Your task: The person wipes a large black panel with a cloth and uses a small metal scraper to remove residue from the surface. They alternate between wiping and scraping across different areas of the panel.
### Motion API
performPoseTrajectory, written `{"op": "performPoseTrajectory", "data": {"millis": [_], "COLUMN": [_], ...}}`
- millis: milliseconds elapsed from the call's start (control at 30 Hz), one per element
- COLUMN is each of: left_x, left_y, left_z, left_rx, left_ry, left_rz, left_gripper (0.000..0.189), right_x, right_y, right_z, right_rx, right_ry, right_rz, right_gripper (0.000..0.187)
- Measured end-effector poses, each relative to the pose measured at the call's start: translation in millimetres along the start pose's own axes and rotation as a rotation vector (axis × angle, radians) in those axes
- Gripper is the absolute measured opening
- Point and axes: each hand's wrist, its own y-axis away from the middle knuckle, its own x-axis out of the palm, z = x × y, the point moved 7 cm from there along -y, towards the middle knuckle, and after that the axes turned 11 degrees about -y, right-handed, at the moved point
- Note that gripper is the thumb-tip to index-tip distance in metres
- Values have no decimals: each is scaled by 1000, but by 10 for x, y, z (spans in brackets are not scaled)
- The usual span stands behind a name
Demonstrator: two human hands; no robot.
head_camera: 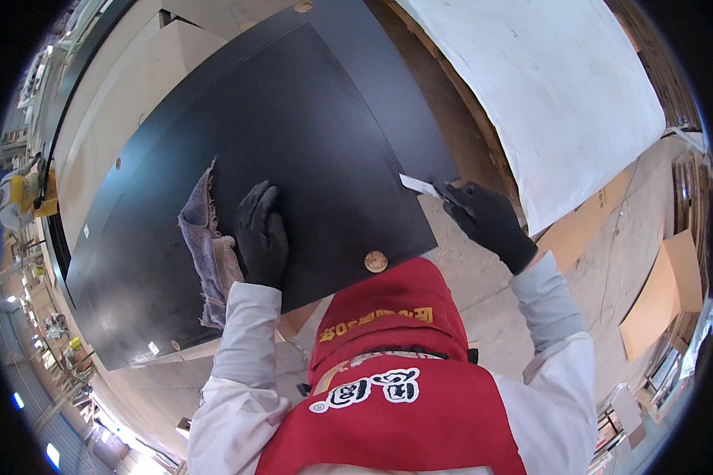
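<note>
A dark flat panel [333,148] with round bored holes near its edges lies before me, on top of another dark panel [404,89]. My left hand [262,234], in a black glove, rests flat on the upper panel with nothing in it. Just left of it lies a crumpled grey-purple cloth [205,243] with frayed edges. My right hand [487,222], gloved too, grips a flat, pale scraper-like blade [417,184], whose far end touches the panel's right edge. The blade's exact kind cannot be told.
A large white-covered stack [558,89] stands at the right, beyond a gap. Cardboard pieces [659,291] lie on the concrete floor [481,297] at the lower right. Pale boards [136,77] are at the upper left. A person in yellow and white [18,199] is at the far left.
</note>
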Motion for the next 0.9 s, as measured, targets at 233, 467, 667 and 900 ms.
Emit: {"op": "performPoseTrajectory", "data": {"millis": [233, 467, 667, 900], "left_x": [57, 186, 198, 219], "left_y": [-291, -557, -547, -559], "left_z": [190, 284, 305, 316], "left_rx": [-67, -87, -137, -186], "left_ry": [-31, -85, -83, -150], "left_rz": [-86, -59, 26, 93], "left_gripper": [32, 32, 32, 29], "right_x": [205, 124, 134, 84], "right_y": [128, -1216, -2403, -3243], "right_z": [-76, -434, -600, -602], "right_rx": [60, -208, -186, -373], "right_ry": [112, -81, -59, 11], "right_rz": [411, 162, 283, 296], "right_gripper": [31, 27, 34, 34]}}
